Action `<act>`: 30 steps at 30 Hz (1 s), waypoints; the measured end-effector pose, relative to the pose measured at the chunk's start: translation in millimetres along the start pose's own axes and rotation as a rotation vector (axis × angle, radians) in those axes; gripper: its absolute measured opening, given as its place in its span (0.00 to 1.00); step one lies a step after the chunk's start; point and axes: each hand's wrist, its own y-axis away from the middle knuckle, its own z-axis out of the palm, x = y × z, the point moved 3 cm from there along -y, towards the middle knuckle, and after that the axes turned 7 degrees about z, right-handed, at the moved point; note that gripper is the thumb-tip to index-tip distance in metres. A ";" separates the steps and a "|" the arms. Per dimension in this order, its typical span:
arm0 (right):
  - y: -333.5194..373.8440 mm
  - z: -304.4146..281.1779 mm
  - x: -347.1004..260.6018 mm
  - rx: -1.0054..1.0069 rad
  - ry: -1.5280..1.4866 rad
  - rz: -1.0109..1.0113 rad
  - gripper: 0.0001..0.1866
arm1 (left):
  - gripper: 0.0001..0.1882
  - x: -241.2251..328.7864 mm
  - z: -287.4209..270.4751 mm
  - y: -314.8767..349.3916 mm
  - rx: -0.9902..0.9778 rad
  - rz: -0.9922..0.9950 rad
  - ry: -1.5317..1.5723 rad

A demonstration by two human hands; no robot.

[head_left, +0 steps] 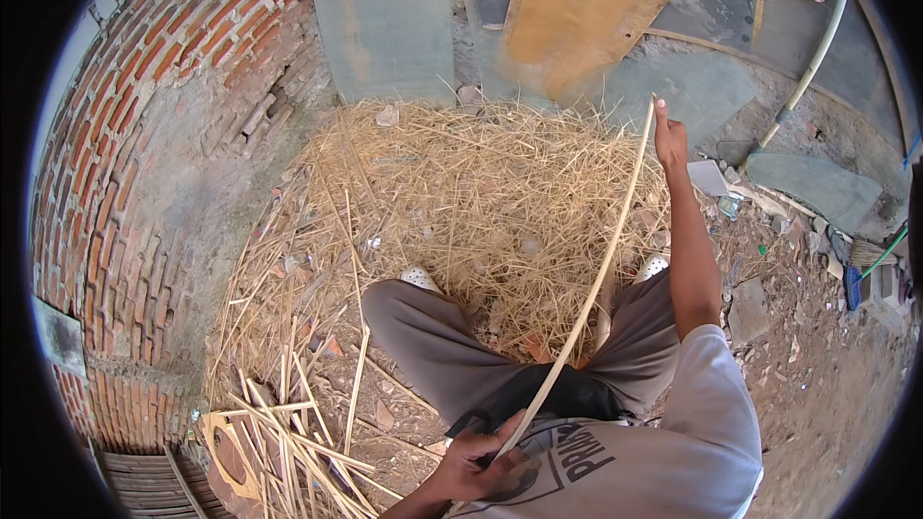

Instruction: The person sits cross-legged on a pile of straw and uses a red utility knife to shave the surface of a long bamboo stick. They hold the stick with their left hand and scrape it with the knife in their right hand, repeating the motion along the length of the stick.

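A long, pale bamboo strip (pixel 594 312) runs slantwise in front of my body, bowed slightly. Its upper end rests in my right hand (pixel 671 139), which is closed at the end of my outstretched arm, thumb pointing up. Close to my waist, my left hand (pixel 484 457) is closed around the lower part of the strip. The strip's lower end passes behind that hand across my grey shirt. Something dark shows by the left fingers, too unclear to name. Black cloth (pixel 558 392) lies across my lap between my bent knees.
Thin shavings (pixel 481 202) heap on the ground ahead of my feet. Several cut strips (pixel 298 442) lie at the lower left, by a brick wall (pixel 125 202). Boards (pixel 385 24) lean at the back. A pale pole (pixel 812 58) and a blue-headed brush (pixel 854 286) stand right.
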 end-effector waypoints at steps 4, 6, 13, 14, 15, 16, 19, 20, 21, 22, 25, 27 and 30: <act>89.9 29.7 -56.0 -0.363 0.213 -0.210 0.43 | 0.26 -3.8 -6.0 -2.3 0.192 -0.129 0.084; 155.4 34.1 -80.6 -0.482 0.237 -0.382 0.39 | 0.26 -3.3 -10.7 -7.2 0.260 -0.196 0.111; 235.2 31.4 -105.6 -0.586 0.278 -0.870 0.37 | 0.12 -3.8 -16.9 -17.2 0.442 -0.165 0.136; 237.3 31.0 -103.2 -0.596 0.288 -0.858 0.37 | 0.11 -9.1 -15.3 -16.8 0.452 -0.142 0.151; 234.5 29.4 -103.8 -0.516 0.286 -0.906 0.38 | 0.11 -11.4 -15.3 -14.2 0.439 -0.146 0.133; 217.8 34.9 -99.6 -0.471 0.323 -0.807 0.37 | 0.10 -13.5 -16.0 -13.0 0.426 -0.149 0.109; 174.6 39.2 -77.3 -0.382 0.362 -0.584 0.37 | 0.09 -10.4 -11.7 -11.3 0.342 -0.210 0.017; 171.1 35.6 -80.9 -0.380 0.311 -0.585 0.37 | 0.08 -12.7 -9.9 -10.6 0.351 -0.199 0.018; 170.1 31.7 -84.4 -0.378 0.259 -0.585 0.37 | 0.08 -14.6 -10.1 -10.6 0.353 -0.196 0.018; 188.2 33.3 -85.4 -0.426 0.278 -0.681 0.38 | 0.10 -14.6 -11.9 -10.1 0.350 -0.198 0.014; 237.8 30.1 -97.1 -0.521 0.327 -0.880 0.39 | 0.23 -5.7 -17.8 -19.8 0.321 -0.191 -0.010; 238.6 25.8 -103.2 -0.532 0.334 -0.875 0.39 | 0.26 -1.0 -16.1 -20.3 0.310 -0.151 -0.032; 171.0 36.2 -83.7 -0.421 0.278 -0.519 0.36 | 0.26 -0.8 -5.6 -20.2 0.283 -0.142 0.014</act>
